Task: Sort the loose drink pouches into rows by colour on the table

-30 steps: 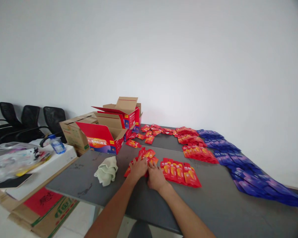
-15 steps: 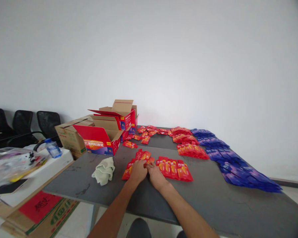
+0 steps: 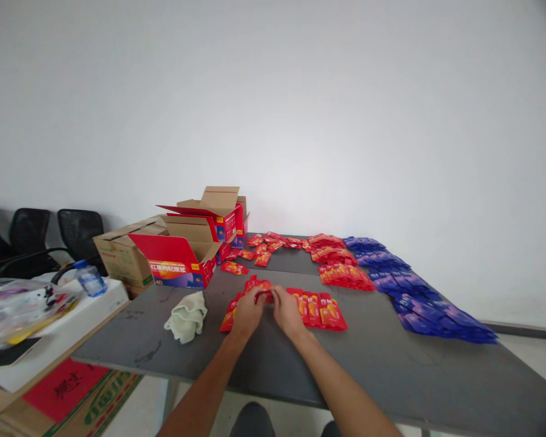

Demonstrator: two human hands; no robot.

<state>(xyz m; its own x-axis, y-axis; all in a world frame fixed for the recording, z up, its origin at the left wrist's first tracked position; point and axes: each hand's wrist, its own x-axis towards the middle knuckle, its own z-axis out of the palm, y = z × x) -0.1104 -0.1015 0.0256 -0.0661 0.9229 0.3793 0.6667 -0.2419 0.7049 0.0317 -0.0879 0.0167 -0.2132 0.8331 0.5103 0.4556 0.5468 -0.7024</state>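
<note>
Between my two hands a red pouch (image 3: 264,294) is held up just off the table, its ends pinched by my fingers. My left hand (image 3: 248,311) is closed on its left end, above a small group of red pouches (image 3: 230,312) lying on the table. Closed on the other end, my right hand (image 3: 287,311) partly covers a row of overlapping red pouches (image 3: 328,312). Left of my left hand lies a crumpled pale cloth (image 3: 186,317). The fingertips and much of the held pouch are hidden by my hands.
Stacks of red pouches (image 3: 346,276) and blue pouches (image 3: 437,309) run along the right of the grey table (image 3: 364,376). Loose red pouches (image 3: 262,259) lie at the back. Open red cartons (image 3: 177,267) stand at the back left. A water bottle (image 3: 90,279) lies beyond the table's left edge.
My hands have drawn slightly apart and lifted a little, so that the red pouch shows between them. The whole view has shifted slightly.
</note>
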